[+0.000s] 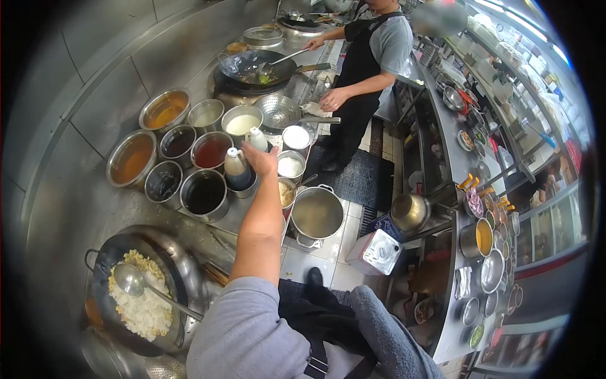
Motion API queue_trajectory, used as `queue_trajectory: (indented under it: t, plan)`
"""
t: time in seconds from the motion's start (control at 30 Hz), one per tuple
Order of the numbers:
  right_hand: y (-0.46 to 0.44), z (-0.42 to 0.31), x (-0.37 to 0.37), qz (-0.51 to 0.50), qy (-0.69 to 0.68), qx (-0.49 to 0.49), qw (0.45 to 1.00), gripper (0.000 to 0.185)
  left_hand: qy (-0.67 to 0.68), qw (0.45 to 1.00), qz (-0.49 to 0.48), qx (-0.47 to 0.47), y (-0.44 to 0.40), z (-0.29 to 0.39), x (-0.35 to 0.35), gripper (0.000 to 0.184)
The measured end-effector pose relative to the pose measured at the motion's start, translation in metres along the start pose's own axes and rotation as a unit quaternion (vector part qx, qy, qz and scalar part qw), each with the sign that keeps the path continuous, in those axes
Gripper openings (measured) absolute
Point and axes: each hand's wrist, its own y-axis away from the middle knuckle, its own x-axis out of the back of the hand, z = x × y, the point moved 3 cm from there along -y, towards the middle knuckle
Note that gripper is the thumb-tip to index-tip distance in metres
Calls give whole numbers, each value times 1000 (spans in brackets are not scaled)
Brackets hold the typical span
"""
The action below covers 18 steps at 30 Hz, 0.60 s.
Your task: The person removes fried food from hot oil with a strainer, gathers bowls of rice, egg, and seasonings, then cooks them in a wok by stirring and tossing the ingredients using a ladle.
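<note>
Dark-bottomed bottle [236, 165] near aisle-side edge of worktop [236, 216], among sauce pots [211, 151] | left hand [260, 159] just beside it and pale bottle [257, 138], fingers partly spread; cannot tell whether clamped on either | wok [172, 278] by worktop's near end, ladle [129, 280] on rice [142, 311]

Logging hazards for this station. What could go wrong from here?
The outstretched bare hand is close to a white-topped, dark-based cylindrical bottle, which might tip into the round metal pot of dark liquid beside it.
The long-handled round steel ladle rests on white-and-yellow rice in a round black wok; its handle runs out towards the short grey cloth sleeve, which could catch it and scatter rice.
</note>
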Motion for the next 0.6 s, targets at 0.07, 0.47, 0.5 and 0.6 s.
queue_trajectory:
  t: [0.07,0.47,0.5,0.6]
  plan:
    - [-6,5,4,-9,-7,-23,1000,39,-8,1000,10,13,-3,-1,-2,117]
    - [-138,-88,52,-85,1,150,985,41,-59,991,108,-50,-18,0,-14,84]
    - [-146,-99,55,-90,0,154,984,41,-55,989,121,-71,-20,6,-11,82]
    - [-146,-173,67,-104,-4,112,988,44,-52,987,121,-90,-26,38,10,82]
